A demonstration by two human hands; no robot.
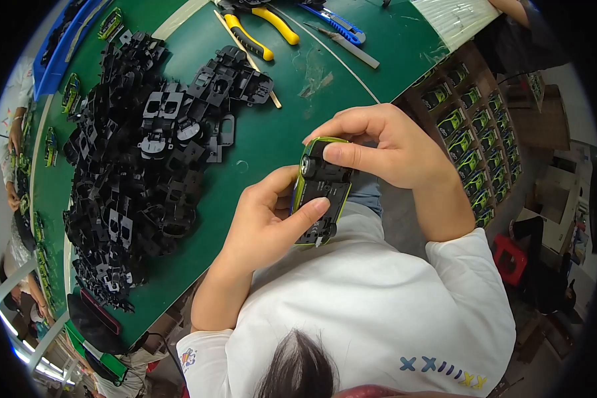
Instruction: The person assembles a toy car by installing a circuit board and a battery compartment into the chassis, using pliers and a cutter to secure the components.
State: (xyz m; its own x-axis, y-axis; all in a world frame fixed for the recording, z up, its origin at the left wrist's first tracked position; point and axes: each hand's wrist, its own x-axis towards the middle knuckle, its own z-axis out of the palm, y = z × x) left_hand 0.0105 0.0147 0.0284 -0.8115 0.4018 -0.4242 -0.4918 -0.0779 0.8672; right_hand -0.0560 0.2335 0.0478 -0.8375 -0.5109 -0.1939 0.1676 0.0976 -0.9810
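Observation:
Both my hands hold a toy car (322,189) with a green body, its black underside turned up toward me. The fingers of my left hand (268,215) wrap the car's left side, and the thumb presses on the base. At the far end my right hand (385,142) grips it, with the thumb on the underside near a wheel. To the left, a large heap of black plastic parts (139,159) lies on the green table (245,212).
Yellow-handled pliers (262,30), a wooden stick (255,66), a blue utility knife (335,25) and a slim blade tool (351,50) lie at the back. A blue bin (56,60) stands far left. At right, a divided box (471,126) holds several green cars. Other people work nearby.

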